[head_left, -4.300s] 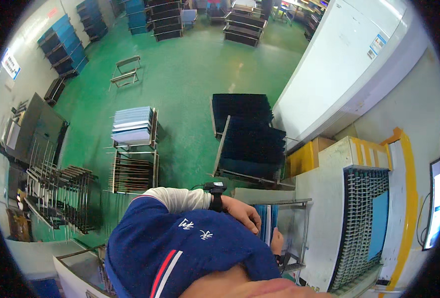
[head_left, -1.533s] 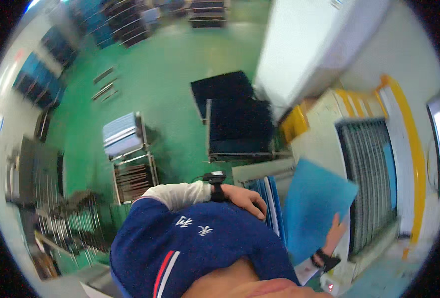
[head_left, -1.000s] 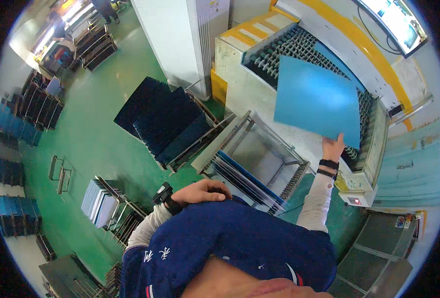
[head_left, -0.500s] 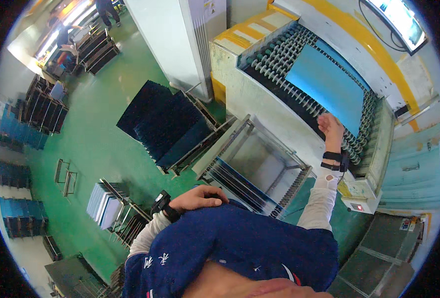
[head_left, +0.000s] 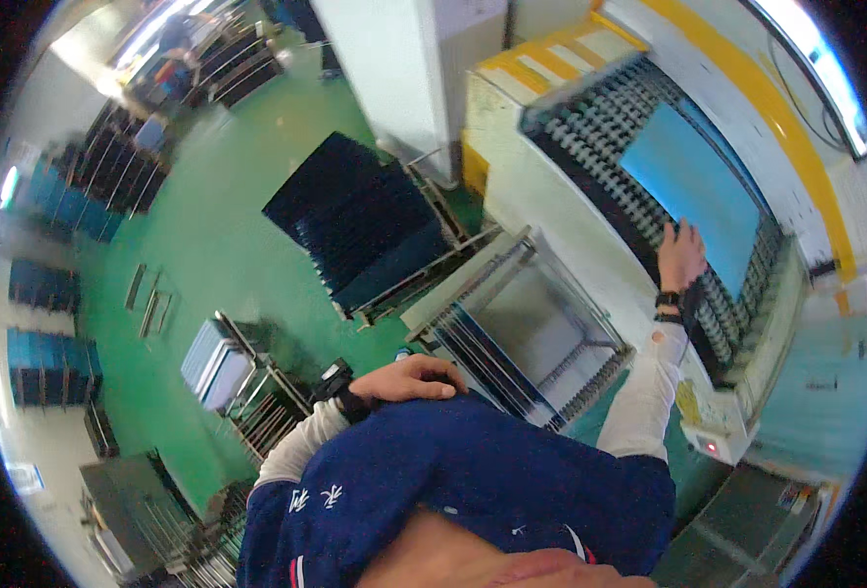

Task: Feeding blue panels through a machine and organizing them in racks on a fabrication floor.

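Observation:
A flat light-blue sheet [head_left: 703, 186] lies on the ribbed rollers [head_left: 590, 127] of a conveyor machine. My right hand [head_left: 681, 257] is over the rollers at the sheet's near edge, its fingers stretched out and slightly apart. Whether the fingertips touch the sheet is hard to tell. Close to my body, my left hand [head_left: 412, 379] lies flat with its thumb out, against the front of my dark blue shirt [head_left: 473, 441], holding nothing I can see. Between me and the machine stands a metal slotted rack [head_left: 580, 294] with several thin panels upright in its left part.
Left of that rack, another rack holds dark panels [head_left: 355, 216]. A smaller rack with pale panels [head_left: 216, 367] stands on the green floor [head_left: 218, 216]. A white column [head_left: 394, 69] rises beside the machine. A control box [head_left: 718, 441] hangs at its near right corner. Loaded racks line the far left.
The whole view has swung, so the machine and racks sit farther right. My right hand's fingers have straightened from a looser curl beside the sheet. My left hand stays against the shirt.

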Demonstrator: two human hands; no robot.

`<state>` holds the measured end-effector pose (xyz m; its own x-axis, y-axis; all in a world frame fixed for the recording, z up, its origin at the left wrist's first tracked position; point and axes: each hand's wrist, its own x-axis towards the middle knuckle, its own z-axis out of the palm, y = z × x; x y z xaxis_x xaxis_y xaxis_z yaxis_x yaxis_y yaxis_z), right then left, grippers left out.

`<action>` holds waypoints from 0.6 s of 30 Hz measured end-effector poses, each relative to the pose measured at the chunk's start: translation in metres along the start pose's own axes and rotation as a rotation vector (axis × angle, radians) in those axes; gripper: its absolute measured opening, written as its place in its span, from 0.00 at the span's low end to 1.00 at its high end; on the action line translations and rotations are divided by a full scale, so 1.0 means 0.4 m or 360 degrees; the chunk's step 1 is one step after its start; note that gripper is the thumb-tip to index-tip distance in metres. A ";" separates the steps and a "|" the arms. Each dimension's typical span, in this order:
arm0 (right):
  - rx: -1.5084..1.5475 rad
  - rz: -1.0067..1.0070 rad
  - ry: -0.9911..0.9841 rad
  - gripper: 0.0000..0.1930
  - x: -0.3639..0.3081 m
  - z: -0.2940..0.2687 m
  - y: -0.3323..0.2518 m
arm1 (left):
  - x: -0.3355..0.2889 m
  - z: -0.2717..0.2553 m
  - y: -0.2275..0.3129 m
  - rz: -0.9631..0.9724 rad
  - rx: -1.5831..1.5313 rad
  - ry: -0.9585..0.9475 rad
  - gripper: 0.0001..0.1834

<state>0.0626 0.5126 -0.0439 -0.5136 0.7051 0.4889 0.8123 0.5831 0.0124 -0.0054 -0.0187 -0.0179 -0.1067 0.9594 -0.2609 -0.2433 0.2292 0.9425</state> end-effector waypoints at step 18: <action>0.0252 -0.0227 -0.0043 0.25 -0.028 -0.012 0.032 | -0.033 -0.004 -0.031 0.0224 -0.0005 -0.0090 0.20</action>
<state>0.0801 0.5104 -0.0452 -0.6293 0.6201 0.4685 0.6783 0.7325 -0.0585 -0.0027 -0.0345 -0.0264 -0.0854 0.9898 -0.1139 -0.2327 0.0913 0.9682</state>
